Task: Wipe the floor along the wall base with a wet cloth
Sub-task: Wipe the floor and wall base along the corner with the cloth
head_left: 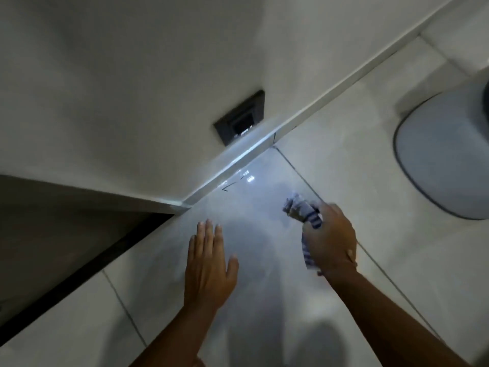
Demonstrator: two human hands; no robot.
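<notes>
My right hand (pixel 330 238) is closed around a bunched blue-and-white striped cloth (pixel 299 209), whose end sticks out toward the wall. It hovers over the glossy pale floor tiles (pixel 251 207), a short way from the white skirting (pixel 238 165) that runs diagonally along the wall base. My left hand (pixel 209 263) is spread flat, fingers apart, over the tile to the left of the cloth and holds nothing.
A dark wall socket plate (pixel 239 117) sits just above the skirting. A grey rounded object (pixel 447 160) rests on the floor at the right. A dark doorway or recess (pixel 53 234) opens at the left past the wall corner (pixel 182 205).
</notes>
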